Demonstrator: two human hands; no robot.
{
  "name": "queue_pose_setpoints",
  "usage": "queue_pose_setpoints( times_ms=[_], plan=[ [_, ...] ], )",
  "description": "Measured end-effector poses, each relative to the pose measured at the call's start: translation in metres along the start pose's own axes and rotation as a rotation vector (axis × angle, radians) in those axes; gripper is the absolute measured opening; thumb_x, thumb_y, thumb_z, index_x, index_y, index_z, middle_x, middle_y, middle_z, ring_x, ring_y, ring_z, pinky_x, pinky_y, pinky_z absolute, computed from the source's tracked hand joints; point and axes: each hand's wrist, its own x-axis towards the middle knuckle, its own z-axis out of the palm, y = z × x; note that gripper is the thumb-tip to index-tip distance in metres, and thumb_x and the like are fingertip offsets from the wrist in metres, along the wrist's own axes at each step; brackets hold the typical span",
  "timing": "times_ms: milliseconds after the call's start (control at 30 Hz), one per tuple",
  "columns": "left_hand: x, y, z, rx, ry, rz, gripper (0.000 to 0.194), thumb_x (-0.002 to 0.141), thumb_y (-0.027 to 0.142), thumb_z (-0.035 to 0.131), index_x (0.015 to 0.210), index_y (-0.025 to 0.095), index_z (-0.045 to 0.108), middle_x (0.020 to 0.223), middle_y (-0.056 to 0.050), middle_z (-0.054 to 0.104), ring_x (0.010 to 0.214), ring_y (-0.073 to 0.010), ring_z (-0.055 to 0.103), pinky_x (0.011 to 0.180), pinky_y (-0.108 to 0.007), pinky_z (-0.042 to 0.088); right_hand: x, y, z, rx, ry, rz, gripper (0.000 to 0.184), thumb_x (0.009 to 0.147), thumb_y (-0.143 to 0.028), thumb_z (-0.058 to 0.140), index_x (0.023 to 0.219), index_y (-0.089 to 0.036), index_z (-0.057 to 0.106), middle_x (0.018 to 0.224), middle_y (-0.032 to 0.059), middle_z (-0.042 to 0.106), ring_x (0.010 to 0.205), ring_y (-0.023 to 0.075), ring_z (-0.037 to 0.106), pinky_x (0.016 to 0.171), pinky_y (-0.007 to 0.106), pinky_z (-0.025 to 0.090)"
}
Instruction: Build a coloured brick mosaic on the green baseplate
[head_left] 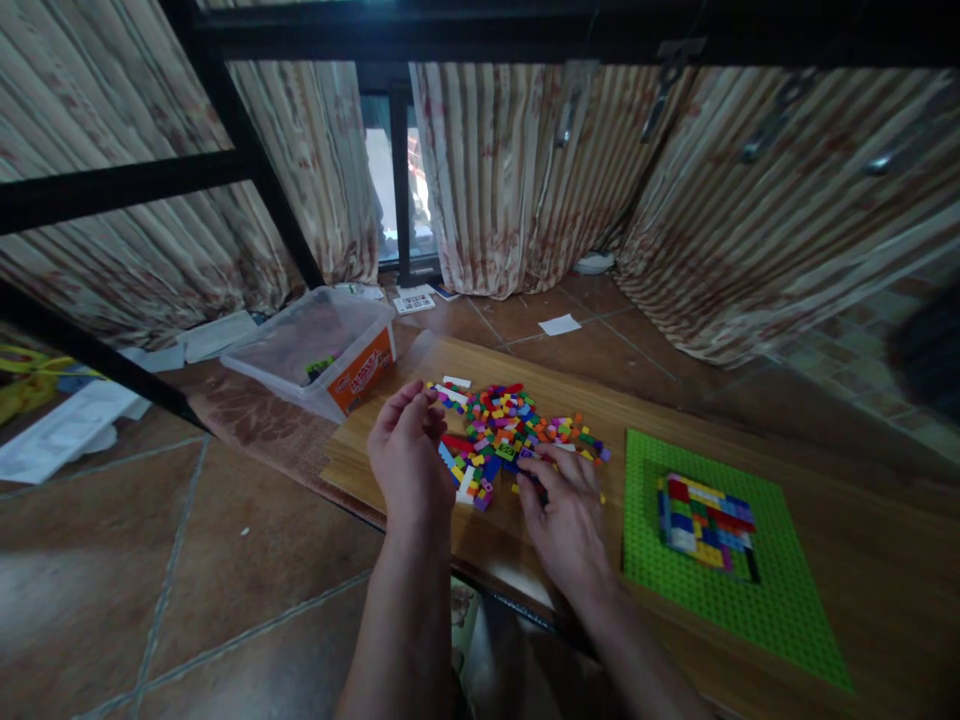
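Note:
A pile of small multicoloured building bricks (506, 415) lies spread over the wooden table. My left hand (409, 440) is raised at the pile's left side, its fingers curled together; what they hold, if anything, is hidden. At the pile's near right edge, my right hand (566, 500) has thumb and fingertips closed around a purple building brick (527, 455). To the right sits a green baseplate (787, 620), bearing a low, roughly rectangular build of mixed-colour bricks (709, 525).
A clear plastic box (300, 340) with an orange label stands beyond the table's left end. The wooden table (480, 540) is long and low. Dark metal bars (255, 150) cross the view at upper left. Papers lie on the tiled floor (255, 560) near striped curtains (510, 180).

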Motion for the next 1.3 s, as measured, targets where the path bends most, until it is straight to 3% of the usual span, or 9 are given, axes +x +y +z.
queue_pose_setpoints(
  times_ms=[267, 467, 600, 700, 900, 1067, 1200, 1300],
  plan=[
    [0.004, 0.007, -0.004, -0.044, 0.022, 0.001, 0.027, 0.059, 0.015, 0.07, 0.085, 0.012, 0.065, 0.071, 0.001, 0.063, 0.054, -0.004, 0.051, 0.054, -0.017, 0.04, 0.017, -0.006, 0.014, -0.087, -0.059, -0.025, 0.027, 0.087, -0.025, 0.057, 0.111, -0.018, 0.067, 0.12, 0.0112, 0.06, 0.11, 0.0292, 0.047, 0.096, 0.047, 0.041],
    [0.003, 0.012, -0.006, -0.015, 0.002, 0.0, 0.023, 0.061, 0.018, 0.071, 0.083, 0.013, 0.065, 0.072, 0.001, 0.062, 0.055, -0.0036, 0.051, 0.057, -0.017, 0.041, 0.024, -0.006, 0.023, -0.094, -0.046, -0.029, 0.019, 0.087, -0.02, 0.056, 0.098, -0.02, 0.07, 0.112, 0.0106, 0.063, 0.106, 0.0291, 0.049, 0.093, 0.047, 0.041],
    [0.002, 0.014, -0.005, -0.009, -0.028, 0.008, 0.022, 0.062, 0.019, 0.071, 0.083, 0.013, 0.065, 0.072, 0.002, 0.062, 0.056, -0.0035, 0.051, 0.057, -0.017, 0.04, 0.028, -0.011, 0.016, -0.013, 0.005, -0.037, 0.017, 0.089, -0.02, 0.052, 0.093, -0.022, 0.069, 0.106, 0.0083, 0.065, 0.101, 0.0263, 0.052, 0.091, 0.044, 0.042],
    [0.002, 0.016, -0.005, -0.027, -0.018, 0.006, 0.023, 0.062, 0.018, 0.071, 0.083, 0.013, 0.065, 0.072, 0.001, 0.062, 0.056, -0.0037, 0.052, 0.055, -0.016, 0.04, 0.027, -0.015, 0.003, 0.1, 0.012, 0.06, 0.02, 0.092, -0.025, 0.048, 0.094, -0.021, 0.067, 0.098, 0.0076, 0.068, 0.094, 0.0238, 0.057, 0.085, 0.039, 0.045],
    [0.003, 0.024, -0.005, -0.053, 0.011, 0.017, 0.025, 0.06, 0.016, 0.071, 0.084, 0.013, 0.065, 0.073, 0.001, 0.062, 0.056, -0.0035, 0.052, 0.055, -0.016, 0.041, 0.011, -0.012, -0.032, 0.36, 0.002, 0.396, 0.033, 0.094, -0.042, 0.041, 0.102, -0.02, 0.064, 0.082, 0.0051, 0.069, 0.07, 0.0192, 0.063, 0.065, 0.031, 0.048],
    [-0.006, 0.022, 0.004, -0.032, -0.013, 0.022, 0.024, 0.057, 0.015, 0.071, 0.08, 0.013, 0.065, 0.07, 0.002, 0.062, 0.055, -0.0036, 0.051, 0.056, -0.016, 0.04, -0.01, 0.001, -0.06, 0.447, 0.004, 0.471, 0.039, 0.092, -0.049, 0.044, 0.099, -0.018, 0.067, 0.071, 0.003, 0.066, 0.06, 0.017, 0.059, 0.057, 0.028, 0.046],
    [-0.028, 0.013, 0.02, 0.067, -0.108, 0.053, 0.025, 0.058, 0.019, 0.074, 0.082, 0.014, 0.067, 0.069, 0.002, 0.062, 0.056, -0.0042, 0.051, 0.054, -0.016, 0.039, -0.027, 0.019, -0.068, 0.663, 0.059, 0.555, 0.04, 0.086, -0.053, 0.051, 0.1, -0.018, 0.068, 0.069, 0.0025, 0.066, 0.057, 0.0171, 0.058, 0.054, 0.029, 0.049],
    [-0.069, 0.018, 0.037, 0.175, -0.239, 0.075, 0.026, 0.059, 0.024, 0.078, 0.082, 0.016, 0.069, 0.073, 0.0, 0.063, 0.058, -0.0049, 0.051, 0.053, -0.017, 0.039, -0.035, 0.027, -0.068, 0.873, 0.155, 0.661, 0.041, 0.082, -0.054, 0.056, 0.1, -0.019, 0.068, 0.078, 0.0047, 0.069, 0.06, 0.0189, 0.062, 0.055, 0.031, 0.053]
  ],
)
